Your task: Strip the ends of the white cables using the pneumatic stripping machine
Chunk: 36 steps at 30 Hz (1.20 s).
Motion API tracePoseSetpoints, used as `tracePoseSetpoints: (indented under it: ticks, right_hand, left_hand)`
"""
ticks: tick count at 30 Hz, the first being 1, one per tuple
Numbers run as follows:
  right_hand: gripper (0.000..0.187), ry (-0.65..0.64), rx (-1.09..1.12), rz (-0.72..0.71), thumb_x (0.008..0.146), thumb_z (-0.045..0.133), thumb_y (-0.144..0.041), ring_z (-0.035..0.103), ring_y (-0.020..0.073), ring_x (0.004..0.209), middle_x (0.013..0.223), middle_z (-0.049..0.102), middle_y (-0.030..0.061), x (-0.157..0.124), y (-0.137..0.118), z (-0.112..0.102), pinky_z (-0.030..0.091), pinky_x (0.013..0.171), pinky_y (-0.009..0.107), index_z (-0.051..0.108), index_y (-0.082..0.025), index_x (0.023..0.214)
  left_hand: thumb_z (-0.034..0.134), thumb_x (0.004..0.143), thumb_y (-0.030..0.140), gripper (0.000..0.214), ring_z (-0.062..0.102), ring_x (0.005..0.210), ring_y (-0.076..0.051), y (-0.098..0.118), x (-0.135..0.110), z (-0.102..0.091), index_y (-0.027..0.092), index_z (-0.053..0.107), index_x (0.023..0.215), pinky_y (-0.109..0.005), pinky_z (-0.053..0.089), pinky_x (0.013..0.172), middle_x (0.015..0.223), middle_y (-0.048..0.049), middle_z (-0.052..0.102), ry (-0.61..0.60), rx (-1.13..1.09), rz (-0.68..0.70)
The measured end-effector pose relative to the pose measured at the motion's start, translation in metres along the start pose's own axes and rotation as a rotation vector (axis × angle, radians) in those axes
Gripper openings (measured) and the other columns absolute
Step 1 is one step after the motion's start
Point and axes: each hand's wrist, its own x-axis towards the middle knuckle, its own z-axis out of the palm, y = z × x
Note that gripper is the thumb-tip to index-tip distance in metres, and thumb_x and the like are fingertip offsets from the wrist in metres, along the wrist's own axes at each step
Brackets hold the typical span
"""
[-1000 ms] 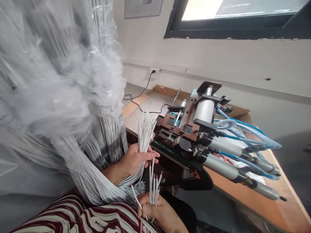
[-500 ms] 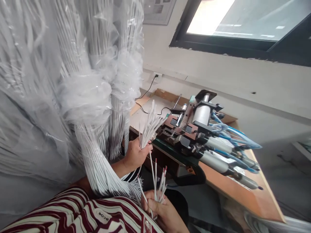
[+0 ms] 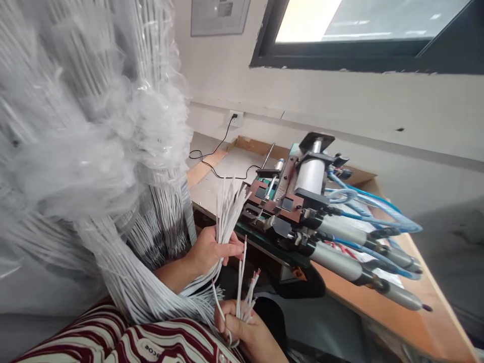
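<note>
My left hand (image 3: 212, 252) is closed around a bundle of white cables (image 3: 228, 206), whose loose ends fan upward beside the machine. Its thumb points right, by the tip of one upright cable. Lower down, close to my lap, my right hand (image 3: 245, 327) grips a smaller bunch of white cables with red-tipped ends (image 3: 250, 295). One cable in that bunch curves out to the left. A thick skein of white cables (image 3: 139, 277) hangs down from the left and lies across my lap, passing beneath my left forearm.
A pneumatic machine (image 3: 291, 201) with silver cylinders and blue air hoses (image 3: 374, 206) stands on a wooden-edged table (image 3: 427, 322). More plastic-wrapped cable bundles (image 3: 94, 141) hang at the left. A black cord (image 3: 217, 146) runs from a wall socket (image 3: 236, 118) onto the table.
The view has shifted, so the hanging bundles sit further left. My left hand has moved slightly nearer the upright cable, its thumb now stretched toward the tip. My right hand keeps its bunch.
</note>
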Motion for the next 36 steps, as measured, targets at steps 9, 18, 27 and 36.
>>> tracePoseSetpoints:
  ticks: [9,18,27,36]
  right_hand:
    - [0.036,0.075,0.105,-0.098,0.063,0.063,-0.048,0.024,0.0070,0.044,0.048,0.036,-0.0055,0.010,-0.005,-0.018,0.017,0.045,0.021,0.065,-0.015,0.077]
    - [0.027,0.817,-0.293,-0.264,0.062,0.067,-0.042,0.054,0.0187,0.066,0.069,0.063,0.0047,0.015,-0.040,-0.030,0.042,0.062,0.028,0.069,-0.018,0.074]
    - [0.037,1.173,-0.054,-0.365,0.056,0.070,-0.046,0.056,0.0175,0.056,0.058,0.063,0.0030,0.035,-0.056,-0.029,0.043,0.056,0.028,0.067,-0.013,0.072]
    - [0.028,1.152,0.134,-0.514,0.065,0.068,-0.039,0.055,0.0160,0.059,0.056,0.061,-0.0009,0.060,-0.062,-0.021,0.042,0.062,0.029,0.060,-0.016,0.079]
  left_hand:
    - [0.069,0.053,0.011,0.014,0.054,0.041,-0.011,-0.001,0.024,0.009,0.012,0.055,0.055,-0.017,0.029,0.032,0.046,0.0000,0.059,0.107,-0.025,-0.080]
    - [0.071,0.053,0.016,0.017,0.039,0.030,-0.004,0.004,0.036,0.012,0.012,0.054,0.053,-0.019,0.026,0.032,0.043,0.0019,0.056,0.201,0.051,-0.008]
    - [0.069,0.058,0.018,0.016,0.059,0.047,-0.013,0.008,0.046,0.013,0.012,0.055,0.063,-0.017,0.030,0.033,0.051,-0.0002,0.058,0.211,-0.026,-0.038]
    - [0.067,0.062,0.020,0.015,0.057,0.044,-0.011,0.008,0.049,0.004,0.012,0.054,0.063,-0.016,0.031,0.034,0.054,-0.0008,0.060,0.224,-0.036,-0.073]
